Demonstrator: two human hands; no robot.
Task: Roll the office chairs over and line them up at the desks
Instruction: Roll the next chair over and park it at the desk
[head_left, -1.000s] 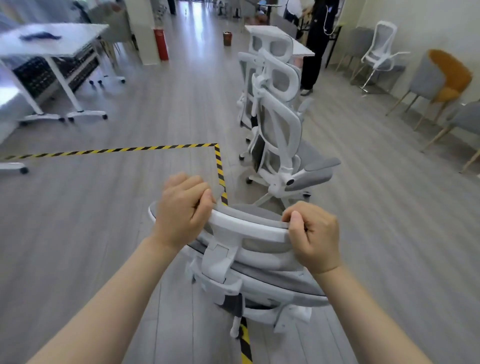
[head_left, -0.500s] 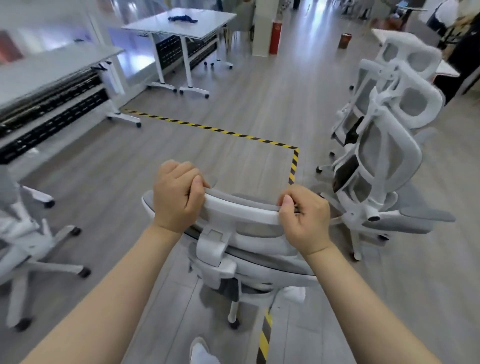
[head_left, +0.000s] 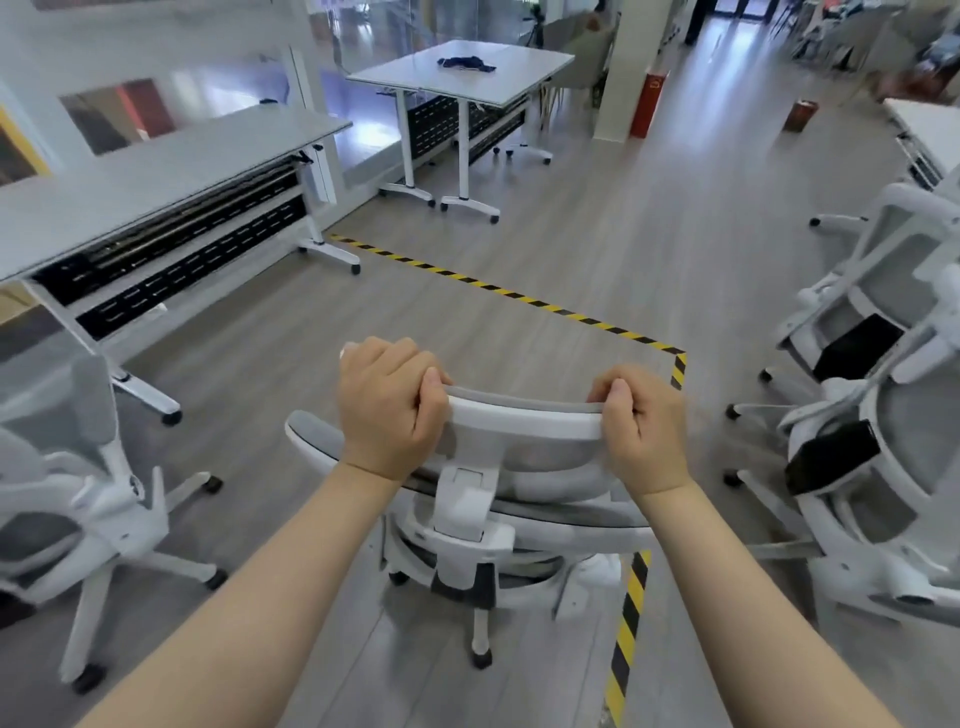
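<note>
Two hands, left (head_left: 387, 410) and right (head_left: 641, 428), each grip curled around the headrest (head_left: 524, 418) ends, giving steering leverage to roll the chair (head_left: 467, 525) toward the left surface (head_left: 156, 182).

Gripped at the headrest (head_left: 524, 418) by left hand (head_left: 387, 410) and right hand (head_left: 641, 426) — office chair (head_left: 467, 525) dead ahead. Beyond it, floor tape (head_left: 519, 296). Left: another chair (head_left: 78, 519) beside a long desk (head_left: 156, 176). Right: clustered chairs (head_left: 883, 441). Farther back — a second desk (head_left: 462, 70).

Person, head view: two bare forearms.
Left hand (head_left: 387, 413), right hand (head_left: 644, 428): no sleeves, apparently no rings or watch.
</note>
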